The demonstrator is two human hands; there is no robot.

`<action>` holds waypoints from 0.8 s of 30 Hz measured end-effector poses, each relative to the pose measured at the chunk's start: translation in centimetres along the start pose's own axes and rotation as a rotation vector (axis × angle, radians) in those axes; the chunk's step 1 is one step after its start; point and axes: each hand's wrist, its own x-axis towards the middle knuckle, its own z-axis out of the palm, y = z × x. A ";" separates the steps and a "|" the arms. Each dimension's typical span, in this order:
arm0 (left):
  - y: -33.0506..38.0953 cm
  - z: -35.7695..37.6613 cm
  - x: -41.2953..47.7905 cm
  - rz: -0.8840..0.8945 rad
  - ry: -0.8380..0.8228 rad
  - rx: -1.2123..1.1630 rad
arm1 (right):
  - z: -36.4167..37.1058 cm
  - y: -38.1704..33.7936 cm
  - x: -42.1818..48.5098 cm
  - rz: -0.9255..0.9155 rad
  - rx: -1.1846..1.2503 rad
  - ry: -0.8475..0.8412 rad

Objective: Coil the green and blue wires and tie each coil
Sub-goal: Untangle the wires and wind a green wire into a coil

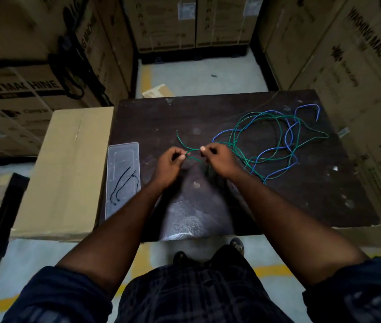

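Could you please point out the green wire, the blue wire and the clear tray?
green wire (180, 141): head view, on its loose left end.
blue wire (224, 131): head view, on its leftmost bend.
clear tray (124, 157): head view, on its bare far part.

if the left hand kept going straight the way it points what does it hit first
Most likely the right hand. The left hand points up and to the right at it, and both pinch the green wire with only a short stretch between them. Depth is unclear, so it might slip just past.
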 end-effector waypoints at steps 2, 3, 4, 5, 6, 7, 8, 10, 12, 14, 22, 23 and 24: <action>0.3 0.4 0.4 0.007 -0.016 0.017 | -0.9 -1.7 0.0 0.090 0.204 -0.057; 0.5 0.6 0.7 0.010 -0.010 0.042 | -1.5 -2.5 0.0 0.138 0.296 -0.120; 0.8 0.9 0.9 0.021 -0.006 0.063 | -2.1 -3.2 0.0 0.169 0.353 -0.183; 1.1 1.3 1.1 0.035 -0.009 0.082 | -2.8 -3.6 0.0 0.175 0.355 -0.234; 1.4 1.7 1.3 0.054 -0.017 0.101 | -3.3 -3.7 0.1 0.161 0.339 -0.271; 1.8 2.1 1.6 0.066 -0.029 0.128 | -3.9 -3.6 0.3 0.129 0.310 -0.296; 2.1 2.6 1.8 0.078 -0.043 0.151 | -4.5 -3.5 0.5 0.101 0.285 -0.305; 2.8 3.6 2.4 0.087 -0.058 0.181 | -5.7 -3.1 1.0 0.071 0.256 -0.283; 3.6 4.4 2.9 0.080 -0.068 0.181 | -7.0 -2.7 1.7 0.063 0.242 -0.272; 4.3 5.2 3.3 0.081 -0.135 0.189 | -8.6 -2.5 2.2 0.069 0.264 -0.285; 6.0 7.4 4.2 -0.102 -0.124 -0.133 | -13.3 -1.4 4.3 0.073 0.297 -0.325; 6.2 7.5 4.5 -0.121 -0.090 -0.141 | -13.7 -0.9 4.4 0.077 0.300 -0.343; 6.3 7.5 4.7 -0.116 -0.068 -0.107 | -14.1 -0.4 4.4 0.084 0.305 -0.360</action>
